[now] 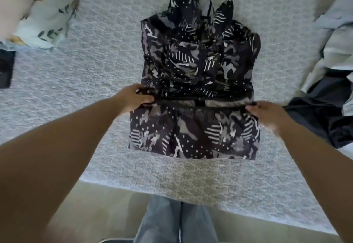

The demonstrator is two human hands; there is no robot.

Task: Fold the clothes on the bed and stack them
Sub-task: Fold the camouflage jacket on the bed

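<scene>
Now 2 hands, L point(133, 97) & R point(267, 114), each pinch 1 patterned jacket point(198, 61) hem, apart.

- A bed point(80, 93) with a pale textured cover fills most of the view.
- A leaf-print pillow point(51, 17) lies at its far left.
- The floor point(107, 210) below is light beige.

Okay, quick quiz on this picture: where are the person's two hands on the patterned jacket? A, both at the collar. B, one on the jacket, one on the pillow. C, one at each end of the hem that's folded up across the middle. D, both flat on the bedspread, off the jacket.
C: the left hand and right hand each grip an end of the black hem edge lying across the middle of the patterned jacket.
</scene>
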